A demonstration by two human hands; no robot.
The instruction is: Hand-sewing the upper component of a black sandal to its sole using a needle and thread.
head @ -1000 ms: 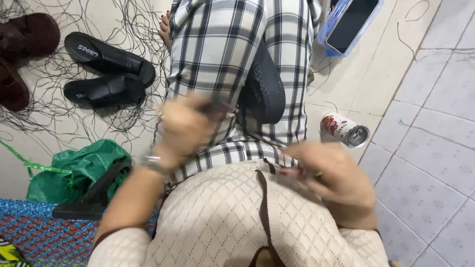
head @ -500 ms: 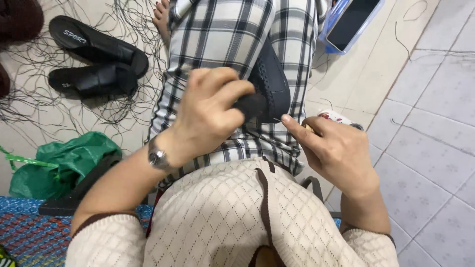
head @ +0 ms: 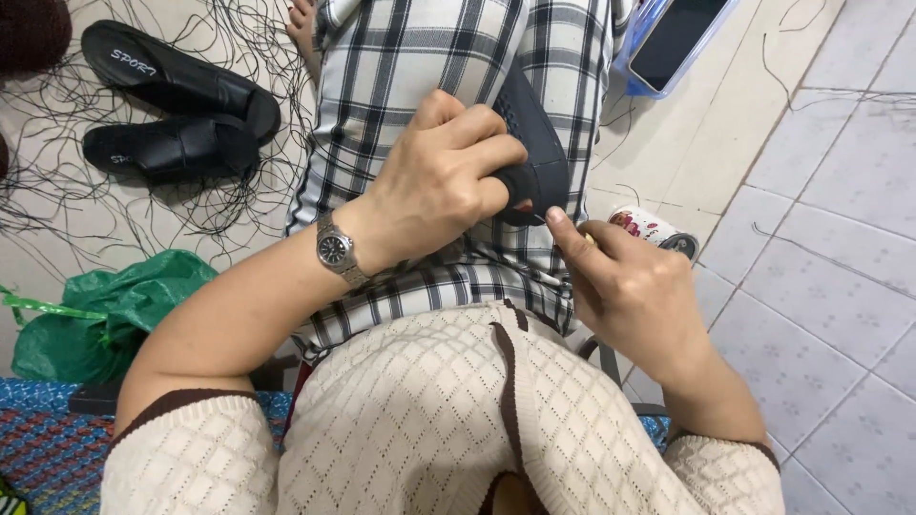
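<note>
A dark navy shoe upper piece (head: 539, 143) rests on my lap, over black-and-white checked trousers (head: 420, 57). My left hand (head: 444, 181), with a metal wristwatch (head: 336, 250) on the wrist, grips the piece's near end. My right hand (head: 625, 286) is just right of it, thumb and forefinger pinched at the piece's lower edge; something small and yellowish shows between the fingers, too hidden to name.
A pair of black sandals (head: 181, 114) lies at the left among several loose black threads (head: 67, 191). A green plastic bag (head: 105, 319) sits lower left. A small printed can (head: 654, 232) lies on the tiled floor at the right; a phone in a blue tray (head: 673, 43) is upper right.
My left hand rose from my lap and closed on the dark piece. My right hand moved up from the lower right to pinch at the piece's edge.
</note>
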